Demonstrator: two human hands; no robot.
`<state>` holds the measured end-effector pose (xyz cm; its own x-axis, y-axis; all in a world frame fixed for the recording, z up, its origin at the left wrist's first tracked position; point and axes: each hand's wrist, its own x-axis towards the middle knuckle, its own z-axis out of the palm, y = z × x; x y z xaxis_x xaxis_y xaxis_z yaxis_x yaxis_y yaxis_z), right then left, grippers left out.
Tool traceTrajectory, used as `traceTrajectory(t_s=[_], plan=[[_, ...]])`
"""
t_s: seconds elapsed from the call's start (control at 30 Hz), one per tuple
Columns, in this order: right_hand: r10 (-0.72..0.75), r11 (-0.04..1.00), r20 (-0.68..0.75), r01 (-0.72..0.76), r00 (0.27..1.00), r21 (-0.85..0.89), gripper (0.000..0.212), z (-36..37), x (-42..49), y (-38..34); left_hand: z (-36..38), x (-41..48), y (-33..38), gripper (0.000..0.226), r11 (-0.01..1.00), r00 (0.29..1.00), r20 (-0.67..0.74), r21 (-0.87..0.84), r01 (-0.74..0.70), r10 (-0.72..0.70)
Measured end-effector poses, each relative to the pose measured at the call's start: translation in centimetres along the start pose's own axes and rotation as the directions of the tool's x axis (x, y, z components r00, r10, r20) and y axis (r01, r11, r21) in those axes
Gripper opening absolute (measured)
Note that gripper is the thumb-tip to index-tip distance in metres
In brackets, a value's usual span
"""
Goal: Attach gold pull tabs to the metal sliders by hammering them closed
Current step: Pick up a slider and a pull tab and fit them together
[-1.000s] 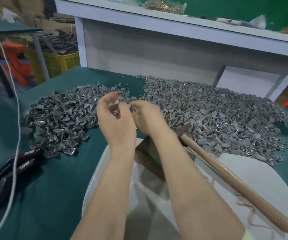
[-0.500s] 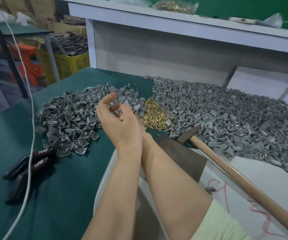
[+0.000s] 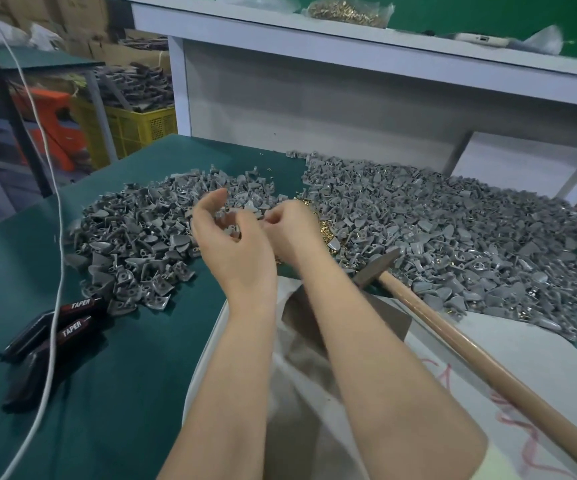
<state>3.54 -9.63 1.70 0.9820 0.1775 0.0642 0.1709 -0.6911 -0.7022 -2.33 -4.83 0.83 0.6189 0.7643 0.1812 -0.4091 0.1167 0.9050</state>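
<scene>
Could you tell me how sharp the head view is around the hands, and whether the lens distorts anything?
Head view: the left hand and right hand are motion-smeared, so what they hold is unreadable; the hammer and the TAPER-marked handles look crisp; the dark post at far left leans steeply, likely wide-lens distortion; light is even, shadows soft.

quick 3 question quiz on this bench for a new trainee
1. True or false: the hammer is in the right hand.
2. Where do the pliers lie? A: left of the left hand. B: right of the hammer. C: on the shelf.
3. Fill in: the gold pull tabs lie between two heaps of grey ____.
Key: 1 false, it lies unheld; 2 A; 3 sliders.
</scene>
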Motion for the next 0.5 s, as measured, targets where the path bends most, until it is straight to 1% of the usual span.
traceTrajectory(t_s=[0.07,0.1,0.17,0.2,0.27,0.37,0.5], plan=[[-0.025,0.987,-0.083,0.038,0.996,0.158,0.011,-2.5,-0.9,1.1,0.1,-0.1,-0.2,0.031,0.998,0.993,0.106,0.051,0.046,-0.052],[-0.023,0.971,-0.094,0.045,0.995,0.236,0.007,-3.7,-1.6,1.9,0.1,-0.2,-0.4,0.032,0.994,0.981,0.179,0.093,0.059,-0.076],[-0.038,0.901,-0.019,0.043,0.999,0.433,0.015,-5.6,-3.3,3.4,0.2,-0.5,-0.6,0.031,0.983,0.926,0.357,0.177,0.058,-0.119],[-0.058,0.870,0.009,0.047,0.998,0.490,0.018,-6.3,-4.0,4.3,0.4,-0.7,-0.5,0.030,0.978,0.887,0.443,0.206,0.042,-0.131],[-0.076,0.868,-0.009,0.070,0.997,0.491,0.021,-7.5,-5.3,5.7,0.6,-1.3,-0.3,0.026,0.974,0.803,0.584,0.228,-0.020,-0.120],[-0.061,0.871,-0.065,0.085,0.996,0.484,0.020,-8.6,-7.0,7.0,0.9,-2.0,-0.2,0.024,0.962,0.697,0.708,0.255,-0.097,-0.117],[-0.049,0.871,-0.089,0.086,0.995,0.484,0.020,-8.8,-8.2,7.4,0.9,-2.4,-0.4,0.015,0.943,0.632,0.760,0.304,-0.138,-0.152]])
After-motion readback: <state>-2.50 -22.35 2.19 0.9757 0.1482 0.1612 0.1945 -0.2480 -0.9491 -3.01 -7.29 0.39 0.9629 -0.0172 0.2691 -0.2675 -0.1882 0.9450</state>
